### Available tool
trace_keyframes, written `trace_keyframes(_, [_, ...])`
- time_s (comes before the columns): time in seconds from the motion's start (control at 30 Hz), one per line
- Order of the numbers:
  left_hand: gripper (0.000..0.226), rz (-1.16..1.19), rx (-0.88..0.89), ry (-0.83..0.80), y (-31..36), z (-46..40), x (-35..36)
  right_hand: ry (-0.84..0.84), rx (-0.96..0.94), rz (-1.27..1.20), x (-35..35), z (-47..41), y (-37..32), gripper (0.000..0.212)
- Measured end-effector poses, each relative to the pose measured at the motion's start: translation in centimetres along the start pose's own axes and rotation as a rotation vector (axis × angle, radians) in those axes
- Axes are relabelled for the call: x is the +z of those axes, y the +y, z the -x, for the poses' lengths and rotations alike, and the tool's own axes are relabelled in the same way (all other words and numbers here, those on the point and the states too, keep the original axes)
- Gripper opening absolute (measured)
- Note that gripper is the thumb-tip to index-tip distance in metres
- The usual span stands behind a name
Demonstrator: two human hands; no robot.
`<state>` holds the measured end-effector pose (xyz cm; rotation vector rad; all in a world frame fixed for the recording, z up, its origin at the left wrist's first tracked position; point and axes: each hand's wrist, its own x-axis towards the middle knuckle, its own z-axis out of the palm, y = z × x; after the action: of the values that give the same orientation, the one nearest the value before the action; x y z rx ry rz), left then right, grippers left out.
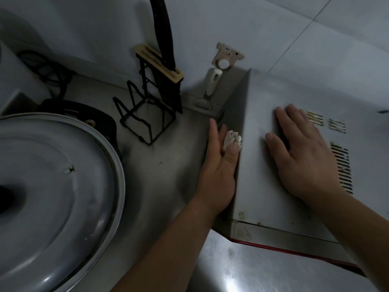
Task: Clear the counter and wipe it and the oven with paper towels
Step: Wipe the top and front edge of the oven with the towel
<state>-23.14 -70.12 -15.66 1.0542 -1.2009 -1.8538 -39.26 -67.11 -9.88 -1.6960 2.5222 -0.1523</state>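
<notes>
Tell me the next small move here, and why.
Probably slide the left hand and its paper wad toward the oven's front edge along its left side. The wad is pressed there already, while the right hand lies flat on top, steadying.

I have a single view to work from, a wide-angle camera worn on the person's head, looking forward and steeply down. It sits close above the surface [174, 165], near enough that both forearms enter from the bottom edge and fill much of the lower frame. The oven [273, 186] lies to the right under the lens, seen from above on its top and left side. A large metal lid [52, 186] crowds the left edge. The tiled wall [210, 24] closes the top, its lines bent by the lens.
</notes>
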Motion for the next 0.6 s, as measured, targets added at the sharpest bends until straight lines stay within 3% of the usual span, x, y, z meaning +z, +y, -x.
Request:
trace_keyframes(0.2, [0.031, 0.007, 0.003, 0.044, -1.3, 2.8, -0.5, -0.009, 0.002, 0.005, -0.1, 0.0, -0.1, 0.071])
trace_keyframes(0.43, [0.035, 0.057, 0.019, 0.067, -3.6, 5.4, -1.0, -0.011, 0.000, 0.011, -0.1, 0.1, -0.1, 0.071])
trace_keyframes(0.6, [0.038, 0.013, -0.106, 0.048, -4.1, -1.4, -1.4, -0.007, 0.003, 0.005, 0.0, 0.0, -0.1, 0.070])
